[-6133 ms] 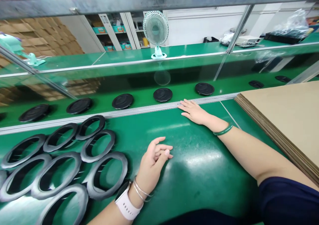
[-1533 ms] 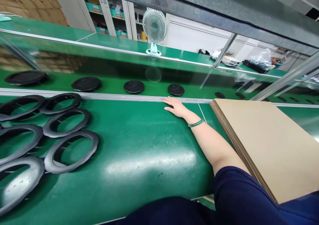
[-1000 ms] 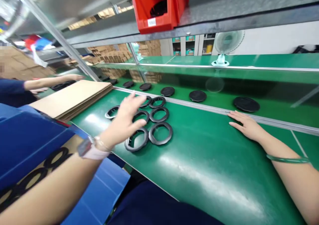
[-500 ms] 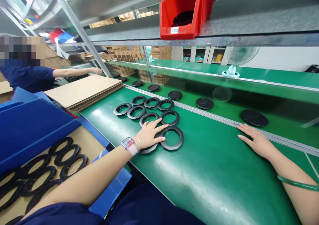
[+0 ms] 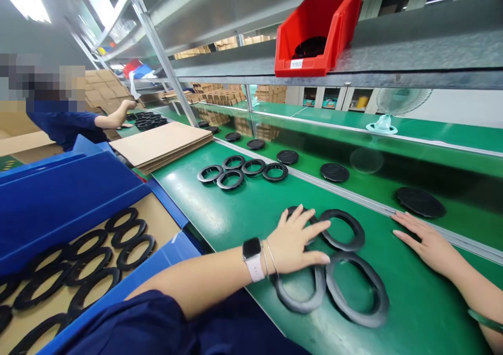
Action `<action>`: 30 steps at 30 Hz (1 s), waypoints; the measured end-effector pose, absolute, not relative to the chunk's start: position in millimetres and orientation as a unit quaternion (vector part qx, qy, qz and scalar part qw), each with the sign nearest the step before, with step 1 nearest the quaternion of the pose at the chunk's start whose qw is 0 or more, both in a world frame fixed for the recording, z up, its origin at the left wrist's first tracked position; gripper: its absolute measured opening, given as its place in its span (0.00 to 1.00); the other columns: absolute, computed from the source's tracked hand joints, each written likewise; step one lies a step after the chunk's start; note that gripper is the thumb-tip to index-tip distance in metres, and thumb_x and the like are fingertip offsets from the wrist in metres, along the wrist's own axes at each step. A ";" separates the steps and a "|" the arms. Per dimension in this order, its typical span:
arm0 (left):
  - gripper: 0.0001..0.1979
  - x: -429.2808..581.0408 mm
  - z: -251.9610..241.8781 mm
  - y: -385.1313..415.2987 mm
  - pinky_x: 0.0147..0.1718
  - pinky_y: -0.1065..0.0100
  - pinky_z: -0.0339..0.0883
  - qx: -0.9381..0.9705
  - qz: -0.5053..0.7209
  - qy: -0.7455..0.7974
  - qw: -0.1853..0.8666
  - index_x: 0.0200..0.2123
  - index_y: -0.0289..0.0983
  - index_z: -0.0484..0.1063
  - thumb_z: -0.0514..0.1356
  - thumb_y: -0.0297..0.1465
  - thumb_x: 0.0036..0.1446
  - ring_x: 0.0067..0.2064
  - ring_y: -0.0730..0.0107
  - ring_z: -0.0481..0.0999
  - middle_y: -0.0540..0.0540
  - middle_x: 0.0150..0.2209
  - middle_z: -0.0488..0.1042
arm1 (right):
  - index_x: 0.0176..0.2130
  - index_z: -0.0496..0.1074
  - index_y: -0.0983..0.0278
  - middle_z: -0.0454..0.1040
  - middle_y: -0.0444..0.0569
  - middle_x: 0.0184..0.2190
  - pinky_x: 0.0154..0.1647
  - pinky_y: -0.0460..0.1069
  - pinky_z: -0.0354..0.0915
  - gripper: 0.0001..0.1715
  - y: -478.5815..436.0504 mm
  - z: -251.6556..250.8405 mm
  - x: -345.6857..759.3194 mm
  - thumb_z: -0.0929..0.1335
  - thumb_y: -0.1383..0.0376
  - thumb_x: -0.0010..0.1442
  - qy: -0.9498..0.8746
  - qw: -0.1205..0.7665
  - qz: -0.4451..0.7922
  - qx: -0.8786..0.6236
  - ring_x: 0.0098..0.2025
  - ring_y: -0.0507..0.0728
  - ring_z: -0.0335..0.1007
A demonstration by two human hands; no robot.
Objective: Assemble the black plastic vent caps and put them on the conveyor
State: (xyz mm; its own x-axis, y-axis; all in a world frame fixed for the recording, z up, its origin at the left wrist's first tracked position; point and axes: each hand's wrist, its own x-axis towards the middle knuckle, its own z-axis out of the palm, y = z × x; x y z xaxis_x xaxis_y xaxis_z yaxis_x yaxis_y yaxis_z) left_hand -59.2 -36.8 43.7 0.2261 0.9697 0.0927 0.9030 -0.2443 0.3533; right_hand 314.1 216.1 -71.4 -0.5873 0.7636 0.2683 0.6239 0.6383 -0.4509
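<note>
My left hand (image 5: 296, 239) lies with fingers spread over several black plastic rings on the green table (image 5: 220, 213). It covers part of one ring (image 5: 291, 296) below the palm and another ring behind the fingers. One ring (image 5: 346, 230) lies just past the fingertips, and a larger-looking ring (image 5: 357, 289) is to the right of the thumb. My right hand (image 5: 428, 239) rests open by the metal rail (image 5: 377, 204), fingers stretched out, holding nothing. Near its fingertips, beyond the rail, lies a black disc (image 5: 420, 202). Farther left sits a cluster of several more rings (image 5: 230, 180).
More black discs (image 5: 334, 172) lie along the green strip behind the rail. At left, a blue box (image 5: 176, 245) holds rings on cardboard. Cardboard sheets (image 5: 165, 140) are stacked on the table. A red bin (image 5: 304, 66) sits on the shelf above. A co-worker (image 5: 70, 119) stands far left.
My left hand has moved right and nearer, sliding several rings away from the cluster. My right hand stays by the rail. The view has shifted, and the co-worker's arm has drawn back.
</note>
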 end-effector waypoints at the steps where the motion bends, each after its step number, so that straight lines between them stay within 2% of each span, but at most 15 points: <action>1: 0.42 -72.4 51.2 -28.5 0.63 0.29 0.46 0.765 0.148 0.621 0.083 0.70 0.56 0.47 0.49 0.63 0.57 0.73 0.38 0.42 0.43 0.72 0.49 | 0.61 0.66 0.40 0.62 0.41 0.64 0.71 0.65 0.48 0.30 216.5 -71.9 314.4 0.62 0.41 0.62 -0.877 0.225 0.156 -0.396 0.69 0.65 0.48; 4: 0.37 -138.7 70.9 2.9 0.67 0.39 0.43 0.671 0.131 0.730 -0.026 0.69 0.59 0.48 0.52 0.59 0.59 0.73 0.47 0.41 0.50 0.73 0.48 | 0.62 0.67 0.47 0.61 0.44 0.65 0.71 0.67 0.47 0.33 216.5 -71.4 314.0 0.61 0.40 0.62 -0.877 0.213 0.157 -0.401 0.70 0.66 0.48; 5: 0.36 -165.7 75.2 13.0 0.67 0.38 0.42 0.634 0.131 0.761 -0.038 0.69 0.57 0.49 0.52 0.57 0.61 0.73 0.46 0.40 0.50 0.73 0.47 | 0.62 0.67 0.50 0.61 0.45 0.65 0.71 0.67 0.47 0.35 216.2 -70.7 313.6 0.61 0.40 0.62 -0.878 0.206 0.157 -0.402 0.70 0.66 0.48; 8: 0.35 -242.8 79.1 35.5 0.61 0.26 0.41 0.546 0.124 0.828 -0.044 0.69 0.49 0.53 0.50 0.54 0.64 0.72 0.33 0.38 0.39 0.73 0.46 | 0.63 0.67 0.57 0.60 0.47 0.66 0.71 0.68 0.47 0.39 214.8 -68.8 312.0 0.60 0.39 0.63 -0.878 0.192 0.157 -0.409 0.70 0.66 0.48; 10: 0.34 -280.2 74.7 43.7 0.57 0.21 0.44 0.505 0.115 0.855 -0.027 0.69 0.50 0.54 0.50 0.54 0.63 0.71 0.28 0.40 0.36 0.73 0.46 | 0.62 0.67 0.57 0.60 0.47 0.66 0.71 0.67 0.47 0.40 213.7 -68.2 311.3 0.59 0.38 0.63 -0.877 0.190 0.158 -0.412 0.70 0.66 0.48; 12: 0.34 -302.1 65.9 49.8 0.55 0.20 0.47 0.486 0.108 0.867 -0.007 0.69 0.53 0.53 0.50 0.55 0.63 0.71 0.27 0.42 0.37 0.73 0.46 | 0.62 0.68 0.56 0.60 0.46 0.66 0.71 0.68 0.48 0.40 212.7 -67.9 311.0 0.60 0.37 0.62 -0.875 0.191 0.159 -0.416 0.70 0.66 0.48; 14: 0.35 -310.1 55.0 56.9 0.55 0.21 0.47 0.486 0.103 0.868 0.011 0.69 0.57 0.52 0.50 0.57 0.61 0.71 0.29 0.43 0.39 0.73 0.46 | 0.62 0.68 0.55 0.61 0.45 0.65 0.71 0.68 0.48 0.39 211.9 -67.6 311.1 0.60 0.36 0.62 -0.873 0.193 0.159 -0.418 0.70 0.65 0.48; 17: 0.38 -307.7 40.2 71.6 0.57 0.21 0.43 0.490 0.097 0.866 0.027 0.68 0.60 0.52 0.51 0.61 0.57 0.71 0.29 0.43 0.44 0.73 0.45 | 0.62 0.67 0.54 0.60 0.44 0.66 0.71 0.68 0.48 0.39 211.2 -65.9 311.7 0.60 0.36 0.63 -0.871 0.193 0.160 -0.422 0.70 0.66 0.49; 21: 0.41 -303.5 28.6 91.2 0.58 0.20 0.37 0.460 0.098 0.882 0.017 0.69 0.59 0.51 0.47 0.65 0.54 0.72 0.28 0.38 0.44 0.74 0.42 | 0.62 0.67 0.54 0.62 0.45 0.65 0.69 0.70 0.50 0.40 211.7 -63.8 312.7 0.61 0.35 0.62 -0.872 0.187 0.164 -0.421 0.69 0.67 0.50; 23: 0.42 -303.5 24.3 97.1 0.58 0.20 0.37 0.446 0.094 0.890 0.021 0.69 0.58 0.50 0.44 0.66 0.54 0.71 0.28 0.40 0.42 0.74 0.44 | 0.62 0.68 0.54 0.62 0.45 0.65 0.69 0.70 0.50 0.40 212.1 -63.9 313.2 0.61 0.35 0.62 -0.873 0.192 0.163 -0.418 0.69 0.68 0.50; 26: 0.42 -300.8 17.0 99.7 0.59 0.22 0.39 0.448 0.071 0.890 0.042 0.67 0.58 0.56 0.45 0.67 0.52 0.71 0.29 0.43 0.42 0.73 0.46 | 0.61 0.68 0.53 0.62 0.44 0.65 0.70 0.69 0.50 0.38 211.8 -64.2 313.1 0.61 0.36 0.62 -0.871 0.200 0.162 -0.418 0.69 0.67 0.51; 30: 0.42 -286.5 9.8 95.9 0.58 0.20 0.35 0.465 0.051 0.883 0.047 0.66 0.60 0.58 0.46 0.68 0.51 0.71 0.28 0.41 0.45 0.74 0.44 | 0.61 0.69 0.53 0.63 0.44 0.64 0.70 0.69 0.50 0.38 209.1 -61.5 310.0 0.62 0.36 0.62 -0.869 0.203 0.165 -0.419 0.69 0.67 0.51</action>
State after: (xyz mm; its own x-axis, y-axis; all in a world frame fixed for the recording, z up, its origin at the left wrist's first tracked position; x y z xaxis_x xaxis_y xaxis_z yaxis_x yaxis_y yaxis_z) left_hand -286.5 95.9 9.8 -0.5629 0.8258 -0.0351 0.8162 0.5620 0.1339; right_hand 310.0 209.1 -61.5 -0.5661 0.7958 0.2150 0.6614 0.5942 -0.4577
